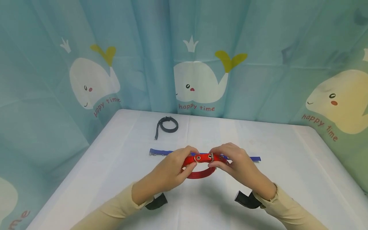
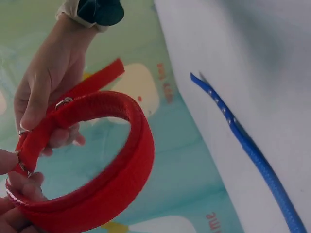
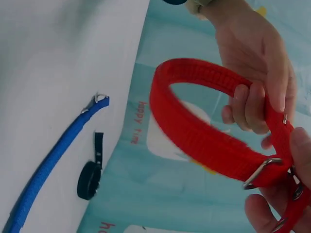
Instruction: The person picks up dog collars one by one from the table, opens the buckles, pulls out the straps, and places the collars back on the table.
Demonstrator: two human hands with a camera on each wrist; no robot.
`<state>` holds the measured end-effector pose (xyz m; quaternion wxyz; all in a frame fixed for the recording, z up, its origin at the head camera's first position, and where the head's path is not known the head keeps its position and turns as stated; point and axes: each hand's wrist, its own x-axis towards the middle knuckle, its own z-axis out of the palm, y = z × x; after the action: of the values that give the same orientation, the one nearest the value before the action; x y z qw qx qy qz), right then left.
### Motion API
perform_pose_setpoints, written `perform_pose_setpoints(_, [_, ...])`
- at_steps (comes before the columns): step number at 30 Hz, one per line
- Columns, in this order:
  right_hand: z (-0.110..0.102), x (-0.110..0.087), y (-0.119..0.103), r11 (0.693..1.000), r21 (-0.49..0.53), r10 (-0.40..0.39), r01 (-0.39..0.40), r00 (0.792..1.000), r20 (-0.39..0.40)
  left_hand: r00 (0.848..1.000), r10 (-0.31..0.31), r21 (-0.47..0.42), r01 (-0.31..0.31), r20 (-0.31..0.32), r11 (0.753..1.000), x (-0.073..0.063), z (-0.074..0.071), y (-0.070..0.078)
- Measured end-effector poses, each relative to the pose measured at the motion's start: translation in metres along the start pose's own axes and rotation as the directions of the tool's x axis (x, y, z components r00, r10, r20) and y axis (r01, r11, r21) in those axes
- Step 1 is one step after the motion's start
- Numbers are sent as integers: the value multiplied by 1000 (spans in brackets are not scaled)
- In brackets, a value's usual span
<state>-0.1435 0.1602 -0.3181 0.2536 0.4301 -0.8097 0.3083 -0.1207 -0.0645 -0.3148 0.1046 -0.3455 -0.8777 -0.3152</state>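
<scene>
A red dog collar (image 1: 201, 174) with a padded band is held up over the table, bent round into a loop. My left hand (image 1: 172, 169) pinches the strap beside a metal ring (image 1: 197, 158) and an eyelet. Thumb and fingers of my right hand (image 1: 237, 163) grip it at the metal buckle (image 1: 212, 157). In the left wrist view the strap's free end (image 2: 114, 71) sticks out past the right hand. The right wrist view shows a D-ring (image 3: 262, 171) on the band near the fingers.
Behind the hands a blue collar (image 1: 156, 152) lies stretched out across the white table (image 1: 138, 191), partly covered by them. Farther back a black collar (image 1: 169, 130) lies coiled with its end trailing. A whale-print curtain (image 1: 155, 64) hangs behind the table.
</scene>
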Motion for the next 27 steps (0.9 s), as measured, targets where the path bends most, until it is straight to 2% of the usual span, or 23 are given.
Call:
perform_pose_setpoints(5, [2,2,0,997,14,-75,76,996,-42,995,22,29,-20,-93,999,3,2,-2])
perform_pose_setpoints(8, [3,3,-1,996,48,-76,77,997,-23,989,56,57,-49,-134,997,5,3,-3])
perform_pose_setpoints(12, [4,2,-3,994,99,-38,35,999,26,986,88,60,-80,-139,995,6,5,-3])
perform_pose_setpoints(14, [5,2,-2,994,103,-30,27,999,25,986,94,70,-85,-137,994,5,5,-4])
perform_pose_setpoints(17, [5,3,-1,996,76,-52,52,999,0,983,116,109,-101,-139,989,4,6,-5])
perform_pose_setpoints(22, [6,5,0,998,6,-63,64,998,-13,968,202,207,-169,-146,964,6,5,-5])
perform_pose_setpoints(24, [5,4,0,999,-14,-48,48,999,-25,966,206,227,-167,-158,959,7,4,-5])
perform_pose_setpoints(27, [2,3,2,1000,-9,-27,26,999,-45,967,179,222,-138,-180,965,7,3,-6])
